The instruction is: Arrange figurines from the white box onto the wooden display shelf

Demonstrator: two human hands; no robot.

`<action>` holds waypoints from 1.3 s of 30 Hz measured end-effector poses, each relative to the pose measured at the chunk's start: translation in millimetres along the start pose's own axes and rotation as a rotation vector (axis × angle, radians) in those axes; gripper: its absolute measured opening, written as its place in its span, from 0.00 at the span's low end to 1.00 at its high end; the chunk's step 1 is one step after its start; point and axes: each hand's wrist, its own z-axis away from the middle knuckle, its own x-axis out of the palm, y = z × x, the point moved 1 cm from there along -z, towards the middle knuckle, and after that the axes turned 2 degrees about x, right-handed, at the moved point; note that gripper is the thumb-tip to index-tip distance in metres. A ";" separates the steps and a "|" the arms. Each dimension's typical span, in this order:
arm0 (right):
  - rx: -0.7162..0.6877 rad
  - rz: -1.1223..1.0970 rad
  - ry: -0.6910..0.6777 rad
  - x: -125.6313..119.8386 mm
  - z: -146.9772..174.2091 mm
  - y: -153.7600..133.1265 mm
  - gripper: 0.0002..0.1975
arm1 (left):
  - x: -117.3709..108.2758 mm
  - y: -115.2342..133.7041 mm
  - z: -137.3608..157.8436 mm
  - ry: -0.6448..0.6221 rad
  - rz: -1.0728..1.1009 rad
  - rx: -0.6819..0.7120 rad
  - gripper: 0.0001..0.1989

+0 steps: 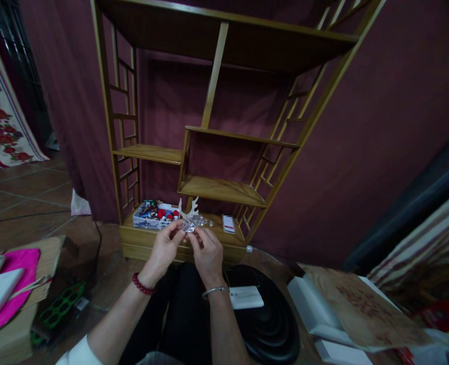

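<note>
Between my two hands, in front of the wooden shelf unit, is a small ornament with pale branching antlers and a clear, shiny part below them. My left hand pinches its lower left side with thumb and fingers. From the right, my right hand has its fingers closed on the clear part. The fingertips hide some of the ornament's lower side. Just beyond my left hand, a patterned box full of small colourful items stands on the lowest shelf.
A phone with a lit screen lies on the lowest shelf. At right, a black round stool bears a white flat case. A low bench with a pink cloth is at left, beside a green plastic rack.
</note>
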 end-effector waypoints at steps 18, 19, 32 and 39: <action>-0.097 0.041 0.004 46.2 -41.1 11.7 0.07 | -32.4 -28.3 -52.6 0.073 0.252 -0.063 0.17; -0.105 0.044 0.009 48.7 -42.6 13.0 0.07 | -33.0 -27.0 -54.9 0.079 0.248 -0.072 0.17; -0.175 0.001 0.094 64.3 -50.3 33.5 0.08 | -43.7 -36.7 -71.1 -0.015 0.079 -0.053 0.17; -0.063 -0.027 0.123 54.7 -55.2 42.5 0.08 | -27.8 -41.1 -83.0 -0.047 0.122 -0.137 0.15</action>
